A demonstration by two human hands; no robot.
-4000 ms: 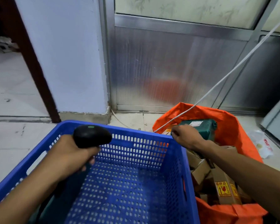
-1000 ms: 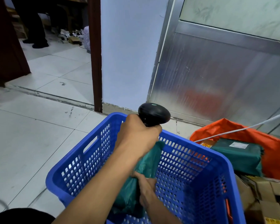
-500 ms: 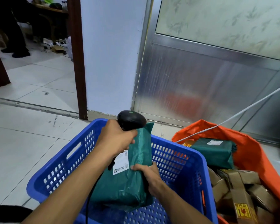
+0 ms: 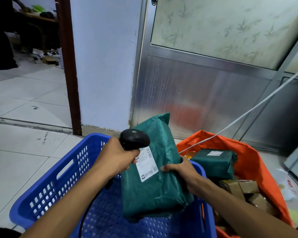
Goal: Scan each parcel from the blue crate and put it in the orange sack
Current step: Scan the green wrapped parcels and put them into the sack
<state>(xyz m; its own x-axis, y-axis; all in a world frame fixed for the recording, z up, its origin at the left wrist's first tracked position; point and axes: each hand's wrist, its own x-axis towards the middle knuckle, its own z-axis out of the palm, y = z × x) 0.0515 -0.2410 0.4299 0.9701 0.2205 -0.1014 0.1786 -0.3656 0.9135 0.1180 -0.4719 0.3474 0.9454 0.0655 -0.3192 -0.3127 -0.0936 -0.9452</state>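
The right hand (image 4: 182, 174) grips the green parcel (image 4: 153, 177) at its right edge, fingers curled behind it and thumb on the front, and holds it above the blue crate (image 4: 55, 191). The parcel stands nearly upright, its long axis running from bottom to top and leaning a little to the right. Its white label (image 4: 147, 164) faces the person. The left hand (image 4: 117, 157) has its fingers closed around the black scanner (image 4: 134, 139), whose head sits just beside the upper left corner of the label. The orange sack (image 4: 248, 157) lies to the right of the parcel, on the side of the right hand, so I judge this hand will carry the parcel there.
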